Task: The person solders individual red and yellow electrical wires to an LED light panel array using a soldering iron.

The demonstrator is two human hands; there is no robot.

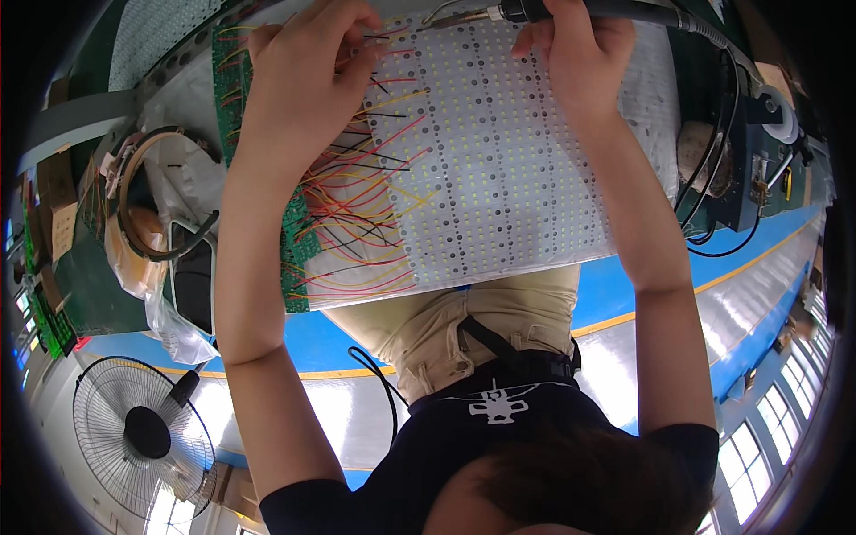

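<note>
My right hand (584, 58) is wrapped round the handle of a soldering iron (474, 17). Its metal tip points left, over the top edge of a white sheet-like panel (508, 160) dotted with rows of small yellowish parts and dark round spots. Close to that tip, the fingers of my left hand (308, 85) are pinched on a thin wire (385, 36); its exact hold is partly hidden by the hand. Red, yellow and black wires (357, 209) fan out from a strip of green circuit boards (297, 241) onto the panel's left side.
A soldering iron stand (744, 178) with black cables is on the right of the green bench. Left lie a brown ring (125, 196), clear plastic bags (165, 312) and a dark flat device (192, 281). A black fan (145, 432) stands lower left.
</note>
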